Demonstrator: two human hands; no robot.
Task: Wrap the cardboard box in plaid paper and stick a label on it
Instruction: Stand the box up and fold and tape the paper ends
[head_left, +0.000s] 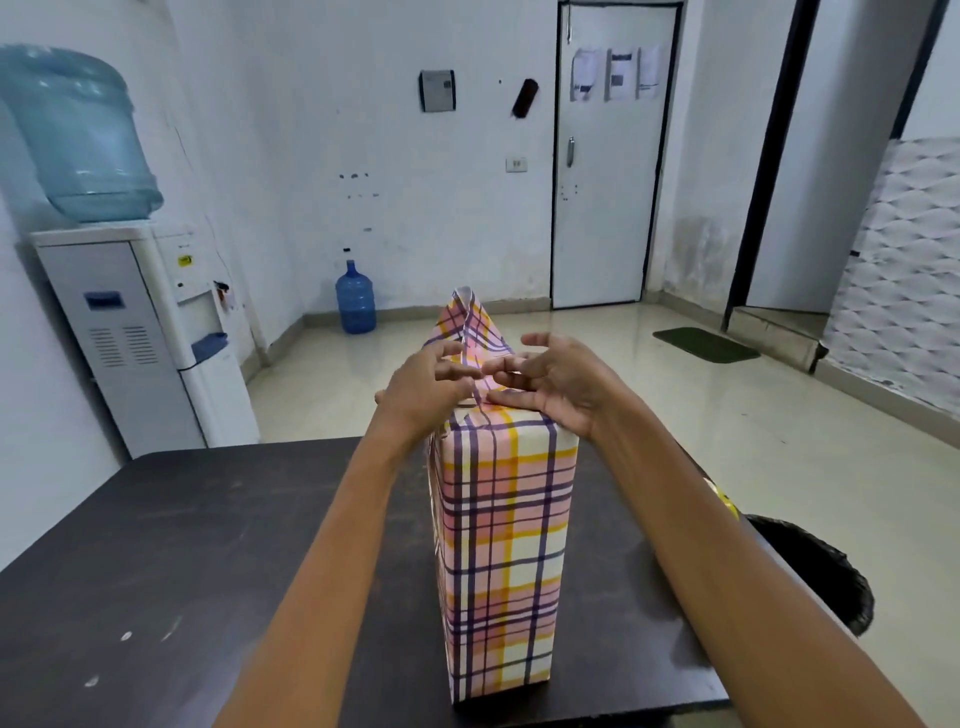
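Where it stands, box (506, 545) points upward (lengthwise)

Matt plaid paper (506, 545); scuffed, dark matt table (182, 545).

You face a dark table (182, 545) in a white-walled room with a glossy pale floor (675, 467). At your left a water dispenser (130, 332) carries a big bottle (78, 135); a blue jug (356, 299) stands by the far wall (337, 130). Ahead, a white door (605, 234) bears papers (615, 73), a green mat (704, 345) nearby.

Looks like a plain office back room: water dispenser (140, 332) by white wall, notices (615, 73) taped on door (605, 208), dark table (208, 545).
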